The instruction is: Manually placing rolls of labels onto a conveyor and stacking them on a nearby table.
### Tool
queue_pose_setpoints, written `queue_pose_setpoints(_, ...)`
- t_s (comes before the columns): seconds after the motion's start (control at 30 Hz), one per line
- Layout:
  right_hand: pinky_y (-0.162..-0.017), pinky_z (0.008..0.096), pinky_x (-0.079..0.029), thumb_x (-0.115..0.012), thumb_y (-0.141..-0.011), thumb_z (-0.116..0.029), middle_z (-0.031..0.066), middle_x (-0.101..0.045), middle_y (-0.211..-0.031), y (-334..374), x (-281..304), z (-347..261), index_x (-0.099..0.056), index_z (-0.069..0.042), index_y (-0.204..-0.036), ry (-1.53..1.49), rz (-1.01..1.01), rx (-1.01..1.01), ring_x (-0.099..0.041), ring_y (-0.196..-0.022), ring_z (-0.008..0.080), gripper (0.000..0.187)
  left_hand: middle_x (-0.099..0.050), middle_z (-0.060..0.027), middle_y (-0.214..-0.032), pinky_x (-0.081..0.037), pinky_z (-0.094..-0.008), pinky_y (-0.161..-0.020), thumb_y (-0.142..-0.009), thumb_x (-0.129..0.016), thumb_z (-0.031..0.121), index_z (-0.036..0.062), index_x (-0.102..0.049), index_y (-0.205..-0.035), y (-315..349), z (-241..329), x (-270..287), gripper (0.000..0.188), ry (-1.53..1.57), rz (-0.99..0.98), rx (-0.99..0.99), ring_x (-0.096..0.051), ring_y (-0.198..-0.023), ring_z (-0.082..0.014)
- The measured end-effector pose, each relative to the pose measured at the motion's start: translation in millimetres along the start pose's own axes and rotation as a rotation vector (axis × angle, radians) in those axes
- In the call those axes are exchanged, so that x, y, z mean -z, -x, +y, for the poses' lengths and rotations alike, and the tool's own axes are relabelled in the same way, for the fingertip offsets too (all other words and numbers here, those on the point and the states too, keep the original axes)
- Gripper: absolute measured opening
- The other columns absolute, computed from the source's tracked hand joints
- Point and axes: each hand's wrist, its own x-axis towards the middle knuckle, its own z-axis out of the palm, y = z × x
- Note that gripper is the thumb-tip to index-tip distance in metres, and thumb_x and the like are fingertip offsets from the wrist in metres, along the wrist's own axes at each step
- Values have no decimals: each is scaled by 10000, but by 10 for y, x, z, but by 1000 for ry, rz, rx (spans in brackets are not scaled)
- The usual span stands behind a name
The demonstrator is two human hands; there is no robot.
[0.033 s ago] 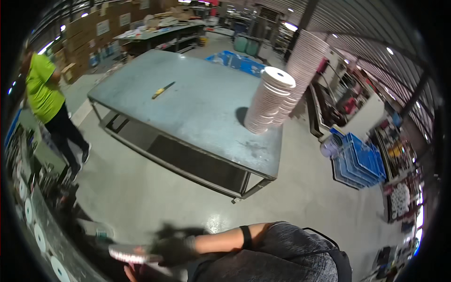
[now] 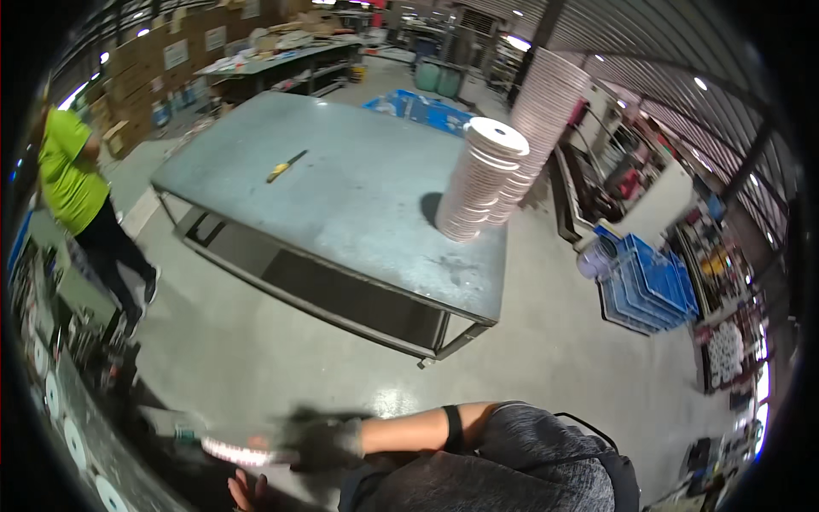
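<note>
My right hand (image 2: 320, 445), in a dark glove and blurred by motion, grips a white disc (image 2: 235, 451) by its edge at the lower left. The disc is seen nearly edge-on, with a pinkish patterned rim. Just below it, my left hand (image 2: 246, 491) shows bare fingertips held apart, with nothing visible in them. Most of that hand is in shadow or out of the picture. On the metal table (image 2: 341, 183) stand tall stacks of similar white discs (image 2: 486, 179) with a central hole.
A yellow-handled knife (image 2: 286, 166) lies on the table. Along the lower left runs a dark machine edge (image 2: 90, 465) carrying white round pieces. A person in a bright green shirt (image 2: 72, 175) stands at the left. Blue crates (image 2: 648, 286) stand at the right.
The view has shifted slightly. The disc in my right hand has risen a little and tilted, and my left fingertips now show more plainly beneath it.
</note>
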Motion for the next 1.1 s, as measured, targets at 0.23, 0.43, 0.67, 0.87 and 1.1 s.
queue_pose_setpoints(0.23, -1071, 386, -365, -615, -865, -272, 134, -420, -1438, 1475, 1623, 343, -331, -106, -1462, 198, 651, -336, -427, -1295, 323, 682, -375, -119, -1500, -489, -253, -761, -969, -543, 230, 13, -398, -1417, -1287, -328, -402, 518, -206, -359, 396, -581, -1103, -184)
queue_pose_setpoints(0.43, -1059, 384, -390, -668, -831, -104, 177, -472, -1401, 3225, 2649, -71, -385, -81, -1432, 709, 1344, -552, -475, -1268, 343, 664, -443, -87, -1414, -438, -329, -834, -927, -365, 106, 111, -357, -1439, -2376, -1447, -1308, 513, -169, -531, 325, -548, -1128, -198)
queue_pose_setpoints(0.67, -868, 286, -472, -690, -887, -289, 58, -552, -1189, 4709, 4412, -64, -393, -53, -1425, 727, 1678, -467, -530, -1010, 152, 659, -422, -102, -1419, -432, -241, -839, -887, -480, 115, 34, -358, -1446, -2719, -1364, -3218, 578, 133, -838, 356, -511, -1151, -171)
queue_pose_setpoints(0.87, -939, 468, -458, -714, -836, -272, 156, -583, -1252, 5701, 6795, 123, -451, -235, -1392, 1634, 1301, -632, -567, -1098, 400, 616, -499, -75, -1371, -430, -253, -900, -982, -475, 138, 18, -394, -1424, -2694, -1633, -5615, 465, 72, -1152, 365, -516, -1187, -162)
queue_pose_setpoints(1.1, -850, 333, -469, -555, -930, -290, 47, -639, -1086, 5791, 8298, 810, -610, -62, -1196, 777, 1152, -880, -566, -975, 177, 355, -529, -96, -1240, -448, -299, -916, -960, -555, 291, -30, -398, -1393, -2509, -2554, -8046, 562, 111, -1066, 698, -521, -1096, -163)
